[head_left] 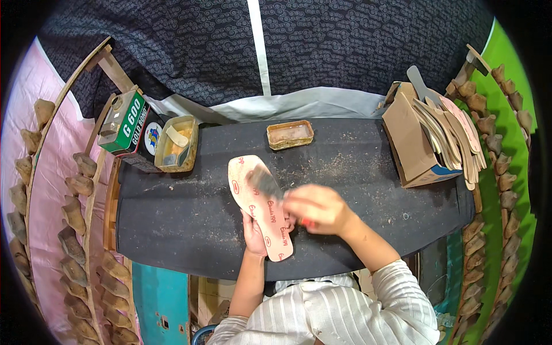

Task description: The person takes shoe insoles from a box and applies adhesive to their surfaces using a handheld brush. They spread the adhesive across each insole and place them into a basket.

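Note:
My left hand (254, 237) grips a pale pink shoe insole (267, 215) from beneath, near its lower half. The insole is long, with red print and a broad far end, and it is held up over the table's near part. My right hand (319, 208) is closed around a flat tool with a dark head (265, 183), which passes over the insole's upper part. Motion smears that tool, so whether it is a brush or a spreader I cannot tell. Something red shows at the right hand's fingers.
Dark cloth covers the table (356, 201), with pale crumbs scattered on it. At the left stand a green-and-black metal can (135, 129) and a tub with tools (187, 155). A shallow tray (290, 135) sits far centre; a cardboard box (411, 138) of insoles stands right. Racks of wooden shoe lasts (72, 213) flank both sides.

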A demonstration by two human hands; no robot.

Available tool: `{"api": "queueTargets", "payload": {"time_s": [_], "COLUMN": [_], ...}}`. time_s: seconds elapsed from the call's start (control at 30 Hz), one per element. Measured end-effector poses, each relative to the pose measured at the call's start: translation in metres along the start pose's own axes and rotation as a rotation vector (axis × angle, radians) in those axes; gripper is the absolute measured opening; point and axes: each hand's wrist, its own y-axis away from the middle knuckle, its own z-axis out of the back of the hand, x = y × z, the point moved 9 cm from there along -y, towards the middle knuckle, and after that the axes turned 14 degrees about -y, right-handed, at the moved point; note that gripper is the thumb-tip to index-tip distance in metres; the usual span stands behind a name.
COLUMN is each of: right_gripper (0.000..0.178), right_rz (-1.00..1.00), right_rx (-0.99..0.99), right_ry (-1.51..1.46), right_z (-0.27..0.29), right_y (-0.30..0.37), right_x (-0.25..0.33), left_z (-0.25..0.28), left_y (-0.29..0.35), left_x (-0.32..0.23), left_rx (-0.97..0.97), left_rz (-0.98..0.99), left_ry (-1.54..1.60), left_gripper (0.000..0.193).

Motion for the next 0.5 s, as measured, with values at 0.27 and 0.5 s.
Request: {"api": "queueTargets", "payload": {"time_s": [0.27, 0.5], "right_gripper": [0.023, 0.022], "right_rz": [0.057, 0.014], "right_rx": [0.21, 0.167], "right_ry": [-0.148, -0.171], "right_z": [-0.024, -0.012], "right_y": [0.003, 0.007], "right_x": [0.019, 0.007], "left_z": [0.021, 0.009], "left_y": [0.003, 0.0], "left_x": [-0.007, 0.0], "left_rx": [-0.351, -0.475], "left_rz": [-0.057, -0.013], "left_ry": [-0.046, 0.182], "left_gripper": [0.078, 0.08]}}
